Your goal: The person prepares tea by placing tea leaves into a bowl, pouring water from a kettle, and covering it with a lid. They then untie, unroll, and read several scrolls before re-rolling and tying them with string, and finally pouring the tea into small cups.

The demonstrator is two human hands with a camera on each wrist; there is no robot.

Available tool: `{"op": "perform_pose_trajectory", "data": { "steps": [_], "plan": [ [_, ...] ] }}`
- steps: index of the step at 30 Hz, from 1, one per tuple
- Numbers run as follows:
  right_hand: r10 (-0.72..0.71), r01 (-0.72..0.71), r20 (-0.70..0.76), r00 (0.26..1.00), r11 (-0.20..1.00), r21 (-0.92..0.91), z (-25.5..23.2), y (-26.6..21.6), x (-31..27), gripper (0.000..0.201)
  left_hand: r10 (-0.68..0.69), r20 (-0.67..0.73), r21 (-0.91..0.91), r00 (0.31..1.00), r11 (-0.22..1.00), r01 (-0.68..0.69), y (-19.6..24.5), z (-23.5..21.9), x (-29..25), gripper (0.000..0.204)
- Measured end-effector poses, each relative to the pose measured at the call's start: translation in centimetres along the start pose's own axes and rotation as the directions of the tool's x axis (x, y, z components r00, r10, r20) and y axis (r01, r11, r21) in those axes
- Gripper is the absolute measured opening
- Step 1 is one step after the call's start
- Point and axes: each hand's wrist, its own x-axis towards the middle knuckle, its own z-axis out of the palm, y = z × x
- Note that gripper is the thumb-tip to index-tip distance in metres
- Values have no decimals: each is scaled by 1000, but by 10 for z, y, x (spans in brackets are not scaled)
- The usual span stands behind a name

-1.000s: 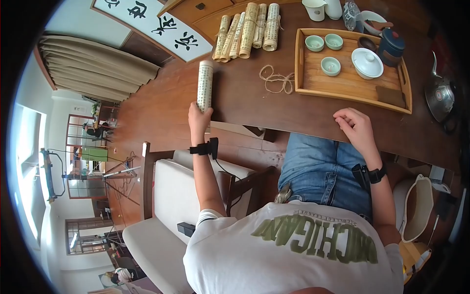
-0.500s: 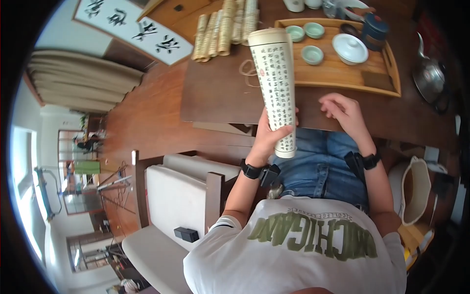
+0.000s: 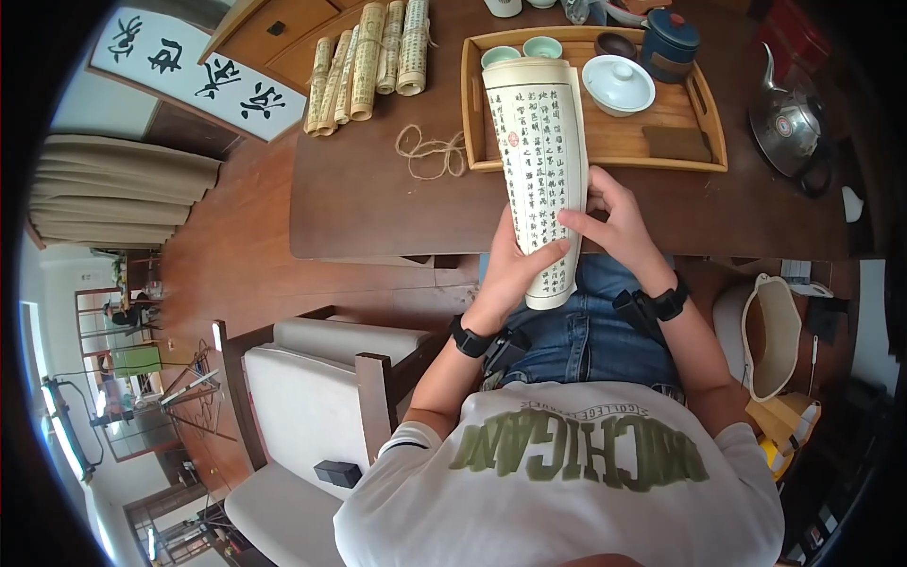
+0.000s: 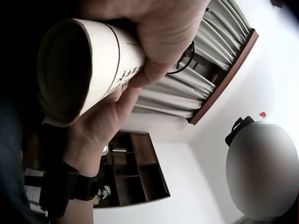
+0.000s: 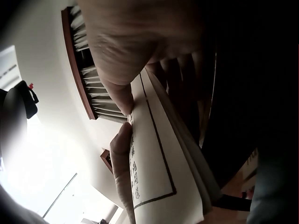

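Note:
A cream paper scroll point(image 3: 534, 151) with columns of black characters and a small red seal stands over my lap and the table edge. My left hand point(image 3: 510, 274) grips its lower left part, thumb lying across the written face. On the right edge, my right hand point(image 3: 624, 222) pinches the paper with its thumb in front and fingers behind. The left wrist view looks into the hollow end of the roll point(image 4: 105, 60). In the right wrist view several layers fan apart at the paper's edge point(image 5: 187, 154).
Several rolled scrolls point(image 3: 364, 66) lie at the table's back left, near a loose loop of twine point(image 3: 427, 151). A wooden tray point(image 3: 661, 163) holds cups, a lidded white bowl point(image 3: 619, 85) and a blue canister point(image 3: 669, 45). A metal kettle point(image 3: 789, 123) stands at right.
My left hand has brought the scroll from the table's left side to in front of me. My right hand has moved from the table edge onto the scroll's right edge.

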Motion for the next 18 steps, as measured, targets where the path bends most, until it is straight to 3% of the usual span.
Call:
{"op": "perform_pose_trajectory", "data": {
  "steps": [1,7,18],
  "plan": [
    [4,-4,-22,1000,1000,-1,0,0,0,43,27,-22,63,999,998,-26,2,1,1,67],
    [98,-91,-17,995,964,251,1,-3,-2,36,4,-1,-8,1000,1000,-4,7,-2,7,66],
    [119,-125,43,992,971,203,-3,0,-2,30,40,-58,11,997,999,-39,-7,-1,0,76]
  ]
}}
